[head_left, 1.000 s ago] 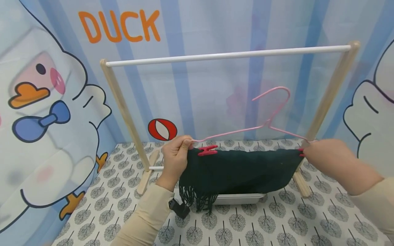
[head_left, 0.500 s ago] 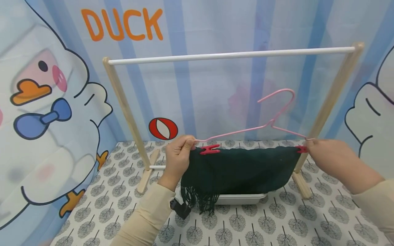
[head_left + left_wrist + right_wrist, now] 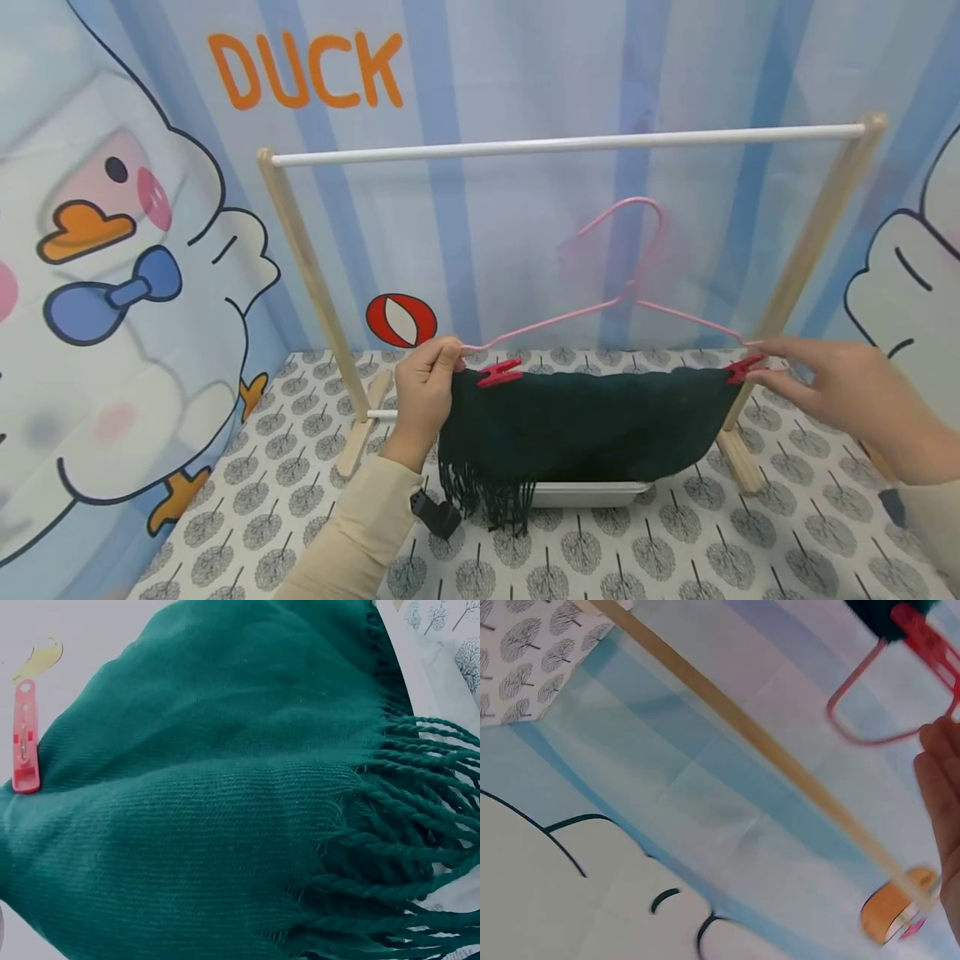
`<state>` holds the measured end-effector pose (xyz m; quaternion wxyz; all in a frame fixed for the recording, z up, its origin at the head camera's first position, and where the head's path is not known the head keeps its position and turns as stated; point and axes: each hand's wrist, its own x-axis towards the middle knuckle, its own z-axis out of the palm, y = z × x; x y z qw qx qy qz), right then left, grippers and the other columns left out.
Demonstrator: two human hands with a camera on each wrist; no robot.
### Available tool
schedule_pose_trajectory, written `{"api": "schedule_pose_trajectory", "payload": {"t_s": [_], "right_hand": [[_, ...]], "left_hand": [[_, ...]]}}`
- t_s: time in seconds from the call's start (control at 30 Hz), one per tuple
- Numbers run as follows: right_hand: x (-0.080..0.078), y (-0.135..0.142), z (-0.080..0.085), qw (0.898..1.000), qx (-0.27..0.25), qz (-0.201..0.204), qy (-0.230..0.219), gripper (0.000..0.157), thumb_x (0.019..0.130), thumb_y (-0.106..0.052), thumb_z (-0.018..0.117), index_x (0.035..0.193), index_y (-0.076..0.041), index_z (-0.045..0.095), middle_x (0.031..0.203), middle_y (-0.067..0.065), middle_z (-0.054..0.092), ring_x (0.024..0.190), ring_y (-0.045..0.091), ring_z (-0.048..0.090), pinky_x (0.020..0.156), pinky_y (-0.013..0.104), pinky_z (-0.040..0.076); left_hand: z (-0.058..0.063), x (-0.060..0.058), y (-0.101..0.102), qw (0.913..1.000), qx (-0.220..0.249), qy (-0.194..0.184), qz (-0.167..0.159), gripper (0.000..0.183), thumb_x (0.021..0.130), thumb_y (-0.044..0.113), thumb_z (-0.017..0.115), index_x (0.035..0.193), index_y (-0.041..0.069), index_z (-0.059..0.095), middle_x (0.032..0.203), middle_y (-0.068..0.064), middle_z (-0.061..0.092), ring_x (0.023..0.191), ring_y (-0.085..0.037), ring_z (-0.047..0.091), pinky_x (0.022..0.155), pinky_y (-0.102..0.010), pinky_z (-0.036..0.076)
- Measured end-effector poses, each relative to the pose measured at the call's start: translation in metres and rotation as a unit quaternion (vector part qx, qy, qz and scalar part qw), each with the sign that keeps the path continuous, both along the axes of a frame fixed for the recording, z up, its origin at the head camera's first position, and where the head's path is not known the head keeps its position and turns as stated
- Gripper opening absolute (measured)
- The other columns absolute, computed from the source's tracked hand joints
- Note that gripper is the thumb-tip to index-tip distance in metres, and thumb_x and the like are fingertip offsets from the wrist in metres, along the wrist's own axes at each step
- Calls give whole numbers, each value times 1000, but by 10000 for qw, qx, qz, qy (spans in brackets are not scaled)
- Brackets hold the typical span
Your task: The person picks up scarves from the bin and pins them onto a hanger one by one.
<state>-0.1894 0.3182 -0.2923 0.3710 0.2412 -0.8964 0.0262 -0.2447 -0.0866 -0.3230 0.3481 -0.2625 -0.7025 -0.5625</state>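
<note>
A dark green scarf with twisted fringe hangs lengthwise along the bottom of a pink wire hanger. My left hand grips the hanger's left end together with the scarf's corner. Beside it, a red clothespin is clipped on the scarf's top edge; in the left wrist view this clothespin bites the fabric. At the right end, my right hand pinches a second red clothespin, thumb below and fingers above. The right wrist view shows the fingertips at the hanger's looped end.
A rack with a white top rail and wooden posts stands behind the hanger. Part of a white tray shows beneath the scarf, on a tree-patterned cloth. A duck-printed curtain backs the scene.
The hanger's hook has swung to the left and upward. My right hand has turned, its thumb and fingers now showing around the right clothespin, which tilts more. My left hand keeps its grip.
</note>
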Motion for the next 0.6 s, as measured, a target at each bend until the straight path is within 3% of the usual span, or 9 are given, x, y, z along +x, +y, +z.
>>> {"api": "schedule_pose_trajectory", "payload": {"t_s": [0.07,0.13,0.2,0.27,0.3,0.37,0.5,0.6], "right_hand": [[2,9,2,9987,-496,-89,-103,43,92,-41,55,100,-2,69,66,12,66,37,5,36,42,18,30],[1,17,3,9943,-985,-138,-390,30,87,-24,65,102,2,68,81,21,68,50,-8,47,48,11,35],[-3,23,0,9875,-1372,54,-772,25,88,-13,64,104,5,66,97,2,71,72,-16,53,59,4,38],[-8,25,-6,9768,-1678,271,-1299,24,89,-8,61,109,4,65,103,-18,65,87,-25,43,64,0,37],[-10,26,-9,9700,-1804,410,-1579,24,91,-8,59,111,2,64,104,-27,60,80,-28,41,63,1,38],[-12,25,-15,9555,-2066,750,-1970,23,92,-5,56,113,-5,65,103,-41,47,64,-21,43,58,5,39],[-12,20,-23,9276,-2611,1183,-2398,27,93,-1,52,111,-13,68,101,-34,57,63,-14,51,57,10,42],[-11,16,-25,9201,-2832,1357,-2340,25,92,2,52,106,-8,69,98,-30,62,87,-16,55,60,10,44]], "left_hand": [[4,5,-2,9999,66,-132,54,15,88,-7,53,80,-11,64,67,-23,59,64,-14,56,65,-20,49],[5,6,-5,9997,130,-186,55,16,89,-6,52,80,-12,64,68,-25,59,65,-8,55,66,-19,49],[5,6,-6,9996,185,-200,7,16,89,-6,52,81,-13,63,68,-26,58,66,-5,54,66,-17,48],[5,5,-8,9996,218,-170,-59,16,89,-6,52,80,-13,63,68,-26,57,66,-4,53,66,-17,47],[4,4,-8,9996,225,-163,-98,16,90,-7,52,80,-13,63,68,-26,57,66,-4,53,66,-17,47],[3,4,-8,9993,245,-248,-150,16,90,-7,51,79,-13,62,68,-26,57,67,-4,53,66,-17,46],[-2,3,-9,9981,328,-462,-234,18,91,-5,51,80,-13,62,69,-26,56,67,-3,53,67,-17,47],[-8,-2,-10,9974,414,-511,-282,17,91,-5,50,80,-13,61,69,-25,55,67,-4,53,67,-17,48]]}}
